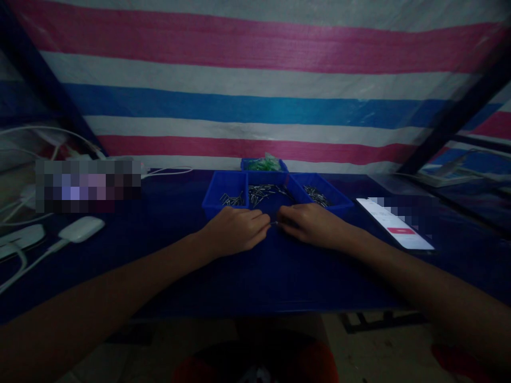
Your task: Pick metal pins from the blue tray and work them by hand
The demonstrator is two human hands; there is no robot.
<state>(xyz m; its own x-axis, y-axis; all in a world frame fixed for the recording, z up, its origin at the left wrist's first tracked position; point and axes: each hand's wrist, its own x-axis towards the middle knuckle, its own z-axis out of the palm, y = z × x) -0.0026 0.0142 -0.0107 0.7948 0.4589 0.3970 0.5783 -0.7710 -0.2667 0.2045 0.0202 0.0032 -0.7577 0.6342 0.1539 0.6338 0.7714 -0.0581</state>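
My left hand (239,230) and my right hand (311,223) face each other above the blue table (275,282), their fingers closed. A thin metal piece (273,223) spans the small gap between the fingertips, pinched at both ends. Just beyond my hands, a left blue bin (226,183) holds bent metal pieces (233,200). More metal pieces (261,192) lie in the middle, and a right blue bin (333,191) contains others (316,194).
Behind the bins, another blue bin (244,165) carries a green plastic bag (266,162). A lit phone (393,223) lies on the right. White cables and a white charger (82,230) are at the left. A striped sheet (255,106) hangs behind.
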